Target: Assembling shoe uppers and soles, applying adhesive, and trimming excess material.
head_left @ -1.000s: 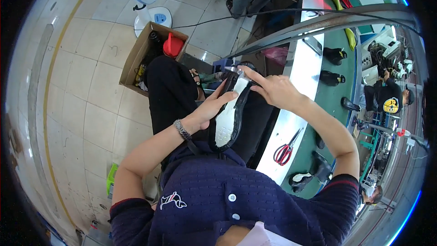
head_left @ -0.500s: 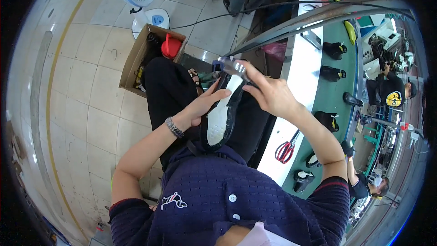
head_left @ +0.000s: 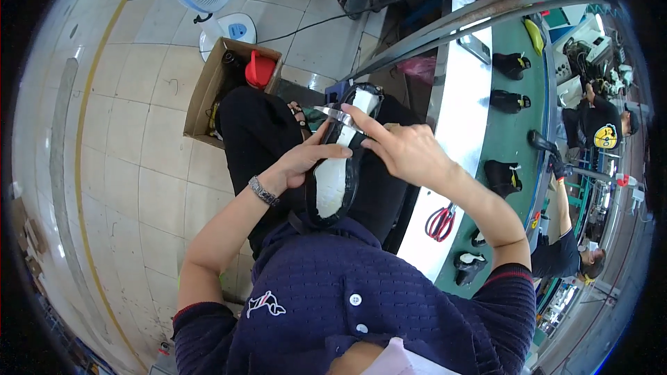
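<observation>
"So, which way is the shoe (head_left: 338,175) lying?"

"Sole up, over the lap (head_left: 382,191). Long axis is running away from the body, the far end leaning rightward. The broader end is sitting closest to the waist; toe or heel, cannot tell."

"And which of the hands is standing nearer?"

"Left hand (head_left: 303,160) is clamping the shoe directly at its left edge, about mid-length, thumb lying on the white strip (head_left: 328,198). Its fingers underneath are mostly hiding. Right hand (head_left: 410,149) is sitting at the right edge, a little farther forward, pinching a metal tool (head_left: 333,114) between index finger and thumb."

"How is the tool lying against that axis?"

"Crosswise. Its shiny length is spanning the far half and poking out past the left edge. Whether it is touching the strip, cannot tell."

"Then the shoe is lying between both hands?"

"Yes: to the right of the left hand, to the left of the right hand. Farther right, the table (head_left: 455,121) is running alongside, red-handled scissors (head_left: 440,223) resting on it."
</observation>
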### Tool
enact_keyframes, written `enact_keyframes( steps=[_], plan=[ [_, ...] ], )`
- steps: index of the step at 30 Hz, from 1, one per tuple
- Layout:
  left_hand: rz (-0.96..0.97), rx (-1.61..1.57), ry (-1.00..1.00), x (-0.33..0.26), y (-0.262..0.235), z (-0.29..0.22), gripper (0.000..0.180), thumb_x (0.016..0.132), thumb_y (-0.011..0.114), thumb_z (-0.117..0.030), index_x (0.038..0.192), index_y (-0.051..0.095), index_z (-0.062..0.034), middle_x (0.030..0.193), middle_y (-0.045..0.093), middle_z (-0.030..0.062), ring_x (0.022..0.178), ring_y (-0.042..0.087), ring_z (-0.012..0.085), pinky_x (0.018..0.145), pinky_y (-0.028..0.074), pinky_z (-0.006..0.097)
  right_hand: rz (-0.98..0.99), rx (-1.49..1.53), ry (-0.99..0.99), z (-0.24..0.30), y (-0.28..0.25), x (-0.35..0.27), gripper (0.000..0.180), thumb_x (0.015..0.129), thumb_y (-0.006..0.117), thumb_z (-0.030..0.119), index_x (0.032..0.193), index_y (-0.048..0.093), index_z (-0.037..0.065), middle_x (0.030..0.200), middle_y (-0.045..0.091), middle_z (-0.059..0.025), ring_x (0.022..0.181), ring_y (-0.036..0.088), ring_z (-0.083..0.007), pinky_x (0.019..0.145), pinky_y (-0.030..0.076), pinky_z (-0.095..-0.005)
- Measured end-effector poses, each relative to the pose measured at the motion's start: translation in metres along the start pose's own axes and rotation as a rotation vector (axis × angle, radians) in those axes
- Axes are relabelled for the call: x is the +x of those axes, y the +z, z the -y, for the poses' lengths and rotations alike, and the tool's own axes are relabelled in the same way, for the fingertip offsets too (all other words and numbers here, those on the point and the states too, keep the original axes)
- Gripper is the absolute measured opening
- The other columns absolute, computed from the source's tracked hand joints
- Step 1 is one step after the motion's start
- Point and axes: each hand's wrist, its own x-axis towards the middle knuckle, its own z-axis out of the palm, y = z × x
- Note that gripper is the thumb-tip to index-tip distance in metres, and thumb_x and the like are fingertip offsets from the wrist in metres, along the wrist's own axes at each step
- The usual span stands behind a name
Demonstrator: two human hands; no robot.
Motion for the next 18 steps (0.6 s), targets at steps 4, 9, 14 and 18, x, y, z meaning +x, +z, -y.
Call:
enact_keyframes(
  steps=[4, 9, 14, 18],
  plan=[
    [0.090, 0.059, -0.009, 0.003, -0.004, 0.001, 0.108, 0.076, 0.079, -0.018, 0.154, 0.005, -0.0161, 0.136, 0.044, 0.0091, 0.119, 0.049, 0.0170, 0.097, 0.042, 0.031, -0.126, 0.205, -0.047, -0.002, 0.023, -0.011, 0.066, 0.094, 0.056, 0.022, 0.149, 0.021, 0.022, 0.060, 0.061, -0.0151, 0.051, 0.062, -0.0328, 0.049, 0.049, -0.0417],
    [0.117, -0.099, 0.150, -0.007, -0.008, 0.032, 0.084, 0.091, 0.061, -0.037, 0.154, 0.008, -0.0213, 0.148, 0.035, 0.0061, 0.130, 0.041, 0.0182, 0.107, 0.034, 0.032, 0.168, 0.016, 0.159, 0.000, 0.002, -0.023, 0.067, 0.092, 0.058, 0.019, 0.149, 0.024, 0.027, 0.073, 0.065, -0.0161, 0.056, 0.064, -0.0324, 0.051, 0.051, -0.0420],
    [0.290, -0.547, 0.143, -0.006, -0.013, 0.069, 0.062, 0.099, 0.031, -0.054, 0.153, 0.015, -0.0272, 0.151, 0.033, 0.0039, 0.133, 0.040, 0.0204, 0.110, 0.032, 0.039, -0.034, -0.314, -0.235, 0.014, 0.008, -0.048, 0.074, 0.086, 0.053, 0.005, 0.146, 0.030, 0.041, 0.088, 0.059, -0.0185, 0.076, 0.064, -0.0269, 0.066, 0.054, -0.0337],
    [0.160, -0.446, 0.146, -0.011, -0.008, 0.075, 0.065, 0.098, 0.042, -0.051, 0.153, 0.015, -0.0298, 0.150, 0.036, 0.0026, 0.131, 0.041, 0.0194, 0.108, 0.034, 0.039, -0.070, -0.457, -0.210, 0.036, 0.021, -0.044, 0.075, 0.085, 0.054, 0.006, 0.145, 0.032, 0.045, 0.084, 0.058, -0.0167, 0.073, 0.064, -0.0251, 0.061, 0.054, -0.0317]
  ],
)
